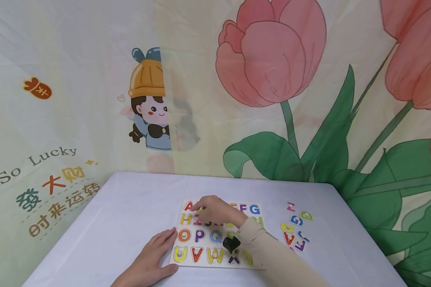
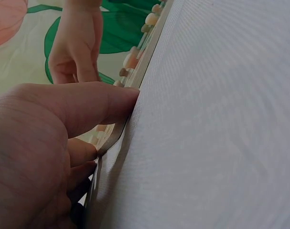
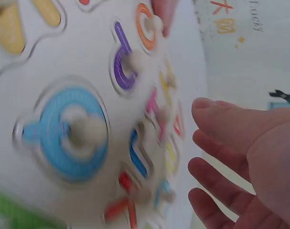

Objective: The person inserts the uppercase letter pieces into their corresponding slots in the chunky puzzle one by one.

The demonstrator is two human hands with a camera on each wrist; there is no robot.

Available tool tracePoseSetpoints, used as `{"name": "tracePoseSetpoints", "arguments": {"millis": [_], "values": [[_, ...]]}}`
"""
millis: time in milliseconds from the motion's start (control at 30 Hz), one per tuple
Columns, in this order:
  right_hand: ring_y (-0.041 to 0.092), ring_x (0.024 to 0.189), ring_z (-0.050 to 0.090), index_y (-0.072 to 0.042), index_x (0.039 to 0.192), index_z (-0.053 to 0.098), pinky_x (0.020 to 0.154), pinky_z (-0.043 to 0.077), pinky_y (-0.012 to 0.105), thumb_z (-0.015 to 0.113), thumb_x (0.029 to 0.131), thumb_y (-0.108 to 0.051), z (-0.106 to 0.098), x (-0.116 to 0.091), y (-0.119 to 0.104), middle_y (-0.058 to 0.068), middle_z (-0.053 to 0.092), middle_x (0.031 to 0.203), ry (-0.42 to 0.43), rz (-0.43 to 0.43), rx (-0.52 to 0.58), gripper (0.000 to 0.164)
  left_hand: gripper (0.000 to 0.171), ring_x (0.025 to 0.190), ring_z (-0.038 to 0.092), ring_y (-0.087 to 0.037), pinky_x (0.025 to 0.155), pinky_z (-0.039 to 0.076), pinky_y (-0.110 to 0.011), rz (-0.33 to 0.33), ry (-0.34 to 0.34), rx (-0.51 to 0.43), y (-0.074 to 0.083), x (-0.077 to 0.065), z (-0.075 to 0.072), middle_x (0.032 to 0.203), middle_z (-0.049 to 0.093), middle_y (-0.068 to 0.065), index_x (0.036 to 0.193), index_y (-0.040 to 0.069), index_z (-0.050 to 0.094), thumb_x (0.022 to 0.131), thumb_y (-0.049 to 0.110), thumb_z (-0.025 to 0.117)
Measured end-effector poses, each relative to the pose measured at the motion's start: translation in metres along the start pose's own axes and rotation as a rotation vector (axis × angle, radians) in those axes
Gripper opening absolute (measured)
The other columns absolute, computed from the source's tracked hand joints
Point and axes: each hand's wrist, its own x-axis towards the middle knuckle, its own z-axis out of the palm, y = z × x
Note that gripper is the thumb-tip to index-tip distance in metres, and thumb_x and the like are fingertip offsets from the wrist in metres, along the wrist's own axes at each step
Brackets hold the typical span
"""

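A white alphabet peg board (image 1: 215, 266) lies on the table, its colored letters carrying round knobs. My left hand (image 1: 149, 259) rests against the board's left edge, fingers extended, thumb by the near corner. In the left wrist view that thumb (image 2: 104, 102) touches the board's edge (image 2: 149, 55). Over the upper left of the board, near the red A (image 1: 188, 206), hovers my right hand (image 1: 213, 209). The right wrist view shows its fingers (image 3: 221, 183) spread apart with nothing between them, beyond the blue Q (image 3: 73, 136) and purple P (image 3: 124, 64). My right hand and forearm hide several letters.
Several loose letter pieces lie right of the board, among them a red A (image 1: 289, 239) and a blue G (image 1: 296, 220). A white cloth (image 1: 129, 211) covers the table. Behind it hangs a printed curtain (image 1: 201, 79). A black object (image 1: 231, 243) sits at my right wrist.
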Motion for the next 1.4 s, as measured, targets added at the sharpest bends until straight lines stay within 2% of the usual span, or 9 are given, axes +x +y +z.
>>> {"name": "tracePoseSetpoints", "arguments": {"millis": [133,267,467,600,700,833,967,1400], "values": [[0.030,0.120,0.066,-0.012,0.130,0.077,0.102,0.056,0.046,0.076,0.100,-0.017,-0.028,-0.030,0.025,0.004,0.072,0.130,0.071,-0.001,0.056,0.031,0.092,0.151,0.039,-0.032,0.113,0.043,-0.063,-0.012,0.001,-0.001,0.002,0.002,0.001,0.168,0.042,-0.005,0.161,0.007,0.046,0.088,0.053,0.078],[0.032,0.112,0.066,-0.007,0.125,0.078,0.098,0.056,0.053,0.077,0.098,-0.014,-0.057,-0.067,0.059,0.008,0.074,0.123,0.154,0.007,0.041,0.028,0.094,0.153,0.036,-0.031,0.116,0.040,-0.063,-0.055,-0.029,-0.027,0.003,0.002,-0.001,0.169,0.039,-0.003,0.163,0.009,0.044,0.088,0.054,0.078],[0.028,0.103,0.066,-0.008,0.121,0.079,0.088,0.057,0.042,0.080,0.096,-0.014,-0.087,-0.122,0.123,0.004,0.076,0.118,0.316,0.120,-0.058,0.025,0.094,0.153,0.036,-0.033,0.115,0.040,-0.065,-0.069,-0.040,-0.038,0.003,0.001,-0.003,0.170,0.039,-0.005,0.163,0.008,0.044,0.088,0.053,0.078],[0.029,0.100,0.066,-0.006,0.118,0.080,0.082,0.059,0.038,0.080,0.095,-0.012,-0.096,-0.153,0.161,0.008,0.075,0.115,0.393,0.216,-0.087,0.024,0.094,0.153,0.035,-0.033,0.116,0.040,-0.065,-0.074,-0.046,-0.037,0.002,0.001,-0.003,0.170,0.038,-0.004,0.163,0.008,0.043,0.088,0.054,0.078],[0.027,0.098,0.065,-0.005,0.116,0.080,0.080,0.059,0.037,0.082,0.094,-0.013,-0.097,-0.171,0.183,0.010,0.074,0.113,0.421,0.302,-0.089,0.024,0.094,0.153,0.036,-0.034,0.115,0.040,-0.065,-0.062,-0.043,-0.022,0.002,0.001,-0.003,0.170,0.039,-0.006,0.163,0.007,0.043,0.088,0.054,0.078],[0.026,0.096,0.066,-0.004,0.114,0.080,0.082,0.060,0.038,0.083,0.093,-0.015,-0.093,-0.185,0.202,0.011,0.074,0.110,0.423,0.368,-0.076,0.024,0.094,0.152,0.037,-0.034,0.115,0.041,-0.064,-0.050,-0.036,0.003,0.004,0.002,-0.003,0.169,0.039,-0.006,0.162,0.006,0.043,0.088,0.053,0.078],[0.024,0.093,0.067,-0.002,0.112,0.080,0.081,0.061,0.038,0.084,0.092,-0.014,-0.090,-0.193,0.211,0.009,0.074,0.105,0.417,0.380,-0.071,0.024,0.094,0.152,0.037,-0.034,0.115,0.041,-0.064,-0.052,-0.043,0.000,0.005,0.003,-0.004,0.170,0.039,-0.006,0.163,0.007,0.043,0.088,0.053,0.078],[0.023,0.090,0.066,-0.004,0.104,0.082,0.080,0.060,0.037,0.082,0.093,-0.012,-0.083,-0.194,0.217,0.007,0.073,0.100,0.435,0.440,-0.063,0.014,0.094,0.153,0.036,-0.033,0.115,0.040,-0.065,-0.058,-0.032,-0.037,0.006,0.003,-0.002,0.170,0.039,-0.005,0.162,0.008,0.044,0.088,0.052,0.079]]}}
